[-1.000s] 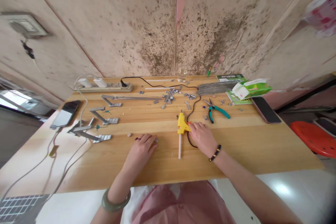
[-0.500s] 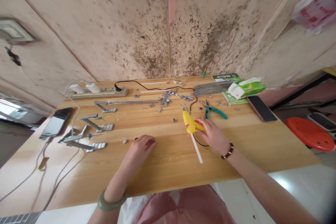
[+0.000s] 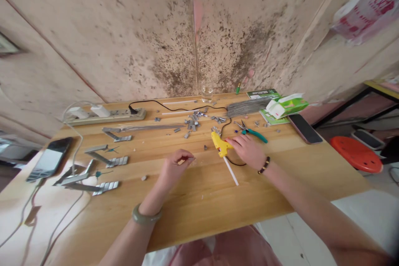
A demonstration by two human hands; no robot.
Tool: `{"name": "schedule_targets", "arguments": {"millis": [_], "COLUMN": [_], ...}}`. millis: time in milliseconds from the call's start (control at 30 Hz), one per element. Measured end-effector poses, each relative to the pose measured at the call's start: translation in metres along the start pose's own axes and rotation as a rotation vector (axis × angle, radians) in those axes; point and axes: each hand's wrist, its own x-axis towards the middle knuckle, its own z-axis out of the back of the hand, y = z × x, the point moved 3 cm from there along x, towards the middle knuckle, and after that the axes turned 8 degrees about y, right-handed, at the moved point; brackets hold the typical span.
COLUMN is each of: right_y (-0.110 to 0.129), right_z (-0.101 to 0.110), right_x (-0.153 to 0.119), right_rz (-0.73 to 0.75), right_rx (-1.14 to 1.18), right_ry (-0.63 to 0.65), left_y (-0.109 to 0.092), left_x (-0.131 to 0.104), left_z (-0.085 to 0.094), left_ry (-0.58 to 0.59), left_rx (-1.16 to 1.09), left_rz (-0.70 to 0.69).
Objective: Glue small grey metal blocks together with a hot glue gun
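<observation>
The right hand [image 3: 251, 152] curls its fingers round the glue gun [image 3: 220, 145], likely light, rigid, best gripped by its handle; the left hand [image 3: 171, 171] nearly pinches, contents unclear.

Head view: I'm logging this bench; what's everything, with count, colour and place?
table: 1, brown, centre
glue gun: 1, yellow, centre right
sticks: 3, white, gun and back
pliers: at least 1, teal, right
phones: 2, dark, both ends
strip: 1, cream, back left
cord: 1, black, back
bits: many, grey, middle
frames: about 3, grey, left
wires: many, grey, back
glass: 1, clear, back
tissues: 1, green, back right
stool: 1, red, right
bag: 1, pale, upper right
left hand: 1, bare, centre
right hand: 1, bare, at glue gun
</observation>
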Motion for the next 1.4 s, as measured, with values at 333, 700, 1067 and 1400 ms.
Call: {"name": "schedule_targets", "arguments": {"millis": [333,700,1067,1400], "right_y": [0.017,0.01,0.012,0.019], "right_z": [-0.02,-0.025,-0.016,-0.007], "right_x": [0.039,0.029,0.019,0.018], "right_rz": [-0.007,-0.151,-0.334,-0.239], "right_rx": [0.099,0.461,0.851,0.718], "right_ry": [0.0,-0.245,-0.346,-0.302], "left_y": [0.008,0.001,0.001,0.012], "left_x": [-0.011,-0.011,-0.01,-0.01], "left_z": [0.012,0.011,0.006,0.001], "left_ry": [-0.105,-0.102,0.003,0.222], "left_rx": [0.107,0.188,0.272,0.489], "left_rz": [-0.07,-0.21,-0.113,-0.061]}}
